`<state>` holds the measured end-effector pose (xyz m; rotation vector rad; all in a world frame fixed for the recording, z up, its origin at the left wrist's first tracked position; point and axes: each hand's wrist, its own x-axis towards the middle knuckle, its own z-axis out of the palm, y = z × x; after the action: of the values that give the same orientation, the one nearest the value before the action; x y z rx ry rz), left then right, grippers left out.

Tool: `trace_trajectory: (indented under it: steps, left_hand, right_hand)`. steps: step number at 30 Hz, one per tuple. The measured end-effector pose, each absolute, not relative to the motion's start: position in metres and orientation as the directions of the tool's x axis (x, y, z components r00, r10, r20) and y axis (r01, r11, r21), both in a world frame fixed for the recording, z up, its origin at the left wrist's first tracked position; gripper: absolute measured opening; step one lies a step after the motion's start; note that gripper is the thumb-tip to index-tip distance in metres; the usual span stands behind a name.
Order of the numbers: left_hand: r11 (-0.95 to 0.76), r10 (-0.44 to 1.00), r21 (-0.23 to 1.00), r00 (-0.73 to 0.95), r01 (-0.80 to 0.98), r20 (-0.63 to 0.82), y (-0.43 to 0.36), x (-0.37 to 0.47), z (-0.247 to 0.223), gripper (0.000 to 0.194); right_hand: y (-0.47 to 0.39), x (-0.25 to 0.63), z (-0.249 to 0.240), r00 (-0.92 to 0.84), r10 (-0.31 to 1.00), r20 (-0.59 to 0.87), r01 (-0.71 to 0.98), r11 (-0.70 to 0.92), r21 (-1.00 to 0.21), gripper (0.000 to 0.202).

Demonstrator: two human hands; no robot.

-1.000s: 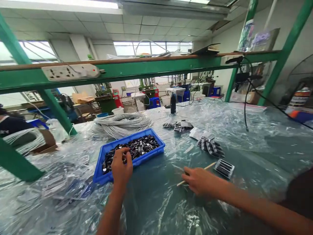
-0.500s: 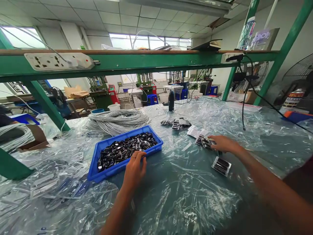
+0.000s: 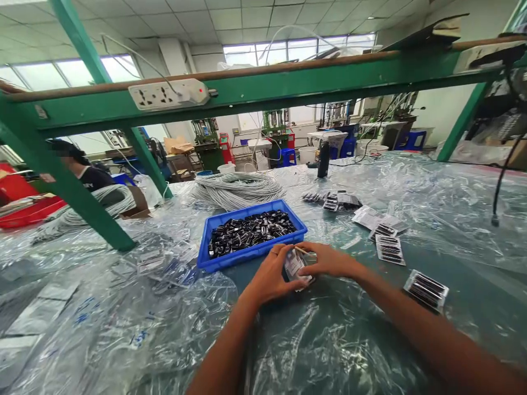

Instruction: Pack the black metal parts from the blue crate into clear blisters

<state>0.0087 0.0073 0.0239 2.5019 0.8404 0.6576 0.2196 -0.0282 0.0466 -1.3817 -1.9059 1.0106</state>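
Both hands meet at a small clear packet (image 3: 294, 265) just in front of the blue tray (image 3: 247, 255). My left hand (image 3: 269, 277) grips the packet's left side, thumb at its lower edge. From the right, my right hand (image 3: 325, 260) holds the same packet, with a thin tan strip near its fingertips. Many small black pieces (image 3: 251, 230) fill the tray. To the right lie a packet of dark strips (image 3: 426, 291), another striped packet (image 3: 390, 249) and some pale packets (image 3: 368, 217).
A coil of grey cable (image 3: 242, 190) lies behind the tray, and a black bottle (image 3: 323, 160) stands further back. Green shelf posts (image 3: 78, 203) rise at the left. Beyond them is a person (image 3: 88, 167). Clear plastic sheeting (image 3: 164, 329) covers the table.
My right hand has moved left from the striped packets to my left hand, bringing a packet. My left hand now grips it too. The view has turned left, bringing a person into sight.
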Motion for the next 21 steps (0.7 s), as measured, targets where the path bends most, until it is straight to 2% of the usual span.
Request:
trace_trajectory:
  steps: [2,5,7,10,11,13,14,16,18,19,21]
  left_hand:
    - [-0.724,0.631,0.497,0.751,0.479,0.196,0.005,0.011,0.022,0.087]
    - [-0.693,0.666,0.448,0.74,0.565,0.097,0.006,0.014,0.016,0.086]
    - [-0.685,0.676,0.434,0.732,0.585,0.081,0.008,0.012,0.013,0.088]
    - [-0.695,0.676,0.419,0.73,0.584,0.104,0.014,0.005,0.012,0.097]
    - [-0.697,0.677,0.408,0.729,0.59,0.102,0.015,0.003,0.014,0.098]
    - [-0.693,0.682,0.381,0.728,0.612,0.072,0.014,0.0,0.019,0.095]
    - [-0.685,0.691,0.363,0.721,0.632,0.049,0.012,0.0,0.022,0.09]
    - [-0.65,0.727,0.319,0.687,0.689,-0.003,0.005,0.003,0.031,0.077]
    - [-0.59,0.778,0.272,0.625,0.76,-0.058,-0.002,0.006,0.039,0.069]
    - [-0.568,0.794,0.255,0.603,0.782,-0.079,-0.005,0.007,0.041,0.067]
    - [-0.578,0.786,0.259,0.613,0.774,-0.079,-0.005,0.006,0.043,0.062]
  right_hand:
    - [-0.025,0.221,0.04,-0.293,0.956,-0.016,0.552,0.155,-0.819,0.061]
    - [-0.026,0.242,0.037,-0.22,0.973,-0.062,0.672,0.106,-0.733,0.05]
    - [-0.027,0.259,0.036,-0.151,0.987,-0.058,0.772,0.081,-0.631,0.05]
    - [-0.026,0.273,0.036,0.013,0.997,0.076,0.908,0.02,-0.419,0.053]
    - [-0.026,0.274,0.038,0.054,0.988,0.146,0.922,0.007,-0.388,0.049]
    - [-0.029,0.269,0.044,0.091,0.962,0.258,0.888,0.038,-0.458,0.036]
    - [-0.031,0.265,0.048,0.092,0.954,0.286,0.838,0.08,-0.539,0.032]
    - [-0.038,0.257,0.057,0.085,0.96,0.268,0.664,0.146,-0.733,0.038]
    - [-0.043,0.25,0.063,0.065,0.98,0.19,0.386,0.151,-0.91,0.049]
    - [-0.045,0.247,0.064,0.05,0.986,0.16,0.222,0.145,-0.964,0.052]
    - [-0.046,0.242,0.063,0.029,0.99,0.141,-0.082,0.143,-0.986,0.056]
